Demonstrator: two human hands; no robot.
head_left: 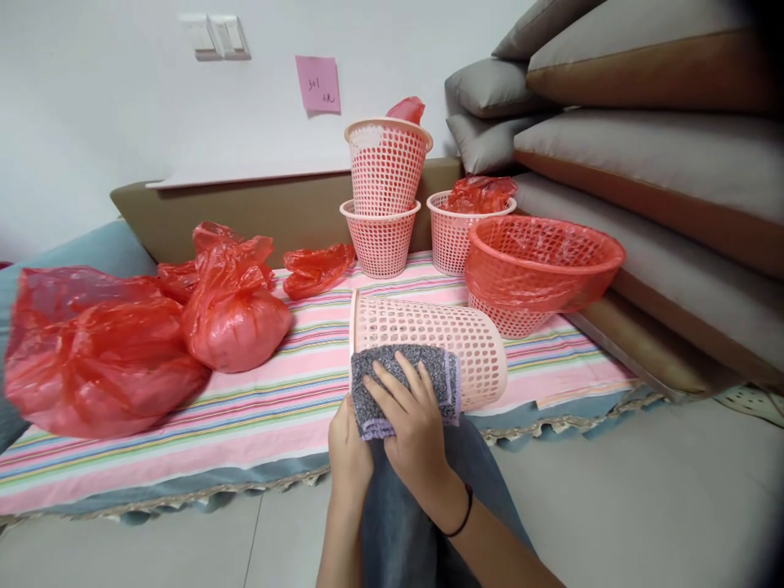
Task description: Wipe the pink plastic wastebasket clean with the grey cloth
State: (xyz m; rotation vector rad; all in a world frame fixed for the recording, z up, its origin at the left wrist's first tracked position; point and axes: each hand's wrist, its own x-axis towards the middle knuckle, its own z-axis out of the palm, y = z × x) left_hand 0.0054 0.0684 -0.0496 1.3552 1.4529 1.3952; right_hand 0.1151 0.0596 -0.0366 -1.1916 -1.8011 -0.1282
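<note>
A pale pink mesh basket lies on its side at the front of a striped cloth, its mouth turned left. A grey cloth with a lilac edge is draped over the basket's near side. My right hand lies flat on this grey cloth with fingers stretched out. My left hand sits below the basket's rim, its fingers hidden under the grey cloth. A dark band circles my right wrist.
Two stacked pink baskets, another pink basket and a basket lined with red plastic stand behind. Red plastic bags lie left. Grey cushions pile up at right. Tiled floor lies below.
</note>
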